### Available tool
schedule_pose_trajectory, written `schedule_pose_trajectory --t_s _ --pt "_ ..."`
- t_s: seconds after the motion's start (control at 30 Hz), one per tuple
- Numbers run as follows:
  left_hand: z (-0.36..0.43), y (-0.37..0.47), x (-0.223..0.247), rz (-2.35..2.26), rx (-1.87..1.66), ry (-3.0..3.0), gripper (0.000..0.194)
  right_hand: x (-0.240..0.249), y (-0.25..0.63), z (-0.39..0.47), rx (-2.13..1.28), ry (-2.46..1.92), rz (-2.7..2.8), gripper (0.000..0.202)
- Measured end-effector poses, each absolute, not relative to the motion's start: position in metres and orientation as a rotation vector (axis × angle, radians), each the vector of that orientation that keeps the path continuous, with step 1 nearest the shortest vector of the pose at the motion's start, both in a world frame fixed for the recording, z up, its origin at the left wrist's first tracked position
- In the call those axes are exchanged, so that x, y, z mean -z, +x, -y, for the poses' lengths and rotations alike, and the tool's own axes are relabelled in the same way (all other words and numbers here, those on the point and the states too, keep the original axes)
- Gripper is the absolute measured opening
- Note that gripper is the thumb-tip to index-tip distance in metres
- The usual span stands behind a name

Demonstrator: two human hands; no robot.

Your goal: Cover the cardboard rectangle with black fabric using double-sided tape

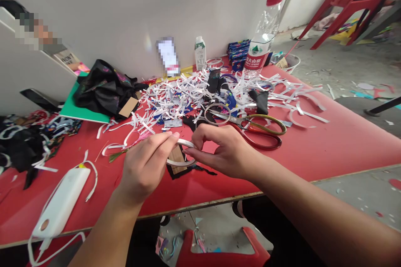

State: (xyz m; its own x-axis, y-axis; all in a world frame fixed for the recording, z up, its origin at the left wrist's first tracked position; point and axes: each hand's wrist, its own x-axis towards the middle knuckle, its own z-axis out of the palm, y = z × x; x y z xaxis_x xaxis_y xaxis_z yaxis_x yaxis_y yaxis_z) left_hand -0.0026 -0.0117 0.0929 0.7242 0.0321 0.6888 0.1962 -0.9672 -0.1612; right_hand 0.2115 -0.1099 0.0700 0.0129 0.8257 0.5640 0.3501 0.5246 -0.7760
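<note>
Both hands pinch a thin white ring (181, 163) just above the near part of the table. On its left side, the fingers of my left hand (145, 160) are closed on the rim. My right hand (227, 150) grips the opposite side between thumb and bent forefinger. Through and below the ring, a tan rectangular piece (177, 159) lies on something black. Just beyond my right hand rest large scissors (266, 124) with their handles to the right. Beside their blades lies another pale ring (205, 113). The inner fingers of my left hand are partly hidden.
Cut white strips (169, 96) and dark cloth scraps cover the middle of the red table (313, 146). Behind them stand a large water bottle (255, 50) and a small white bottle (200, 52). A corded white power bank (62, 202) lies at left, near a black cloth bundle (100, 89).
</note>
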Motion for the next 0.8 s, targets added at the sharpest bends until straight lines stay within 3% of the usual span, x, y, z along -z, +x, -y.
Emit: schedule_pose_trajectory --t_s 0.03,0.13,0.3,0.47,0.57,0.67,0.8 --pt "0.012 -0.002 -0.093 0.197 1.096 -2.697 0.04 -0.07 0.211 0.11 -0.509 -1.023 1.558 0.01" --pt "0.012 0.001 -0.095 0.224 1.134 -2.7 0.037 -0.07 0.211 0.109 -0.449 -0.966 1.589 0.027" --pt "0.012 0.001 -0.095 0.225 1.147 -2.735 0.036 -0.069 0.211 0.109 -0.353 -0.989 1.603 0.005" --pt "0.008 -0.001 -0.095 0.162 1.064 -2.731 0.037 -0.07 0.212 0.109 -0.498 -1.091 1.639 0.019" --pt "0.007 -0.002 -0.096 0.209 1.137 -2.697 0.037 -0.07 0.211 0.108 -0.555 -1.028 1.575 0.015" --pt "0.009 -0.001 -0.098 0.211 1.155 -2.675 0.037 -0.071 0.207 0.107 -0.539 -0.984 1.497 0.031" --pt "0.012 0.001 -0.099 0.197 1.145 -2.661 0.038 -0.071 0.201 0.105 -0.452 -1.032 1.349 0.004"
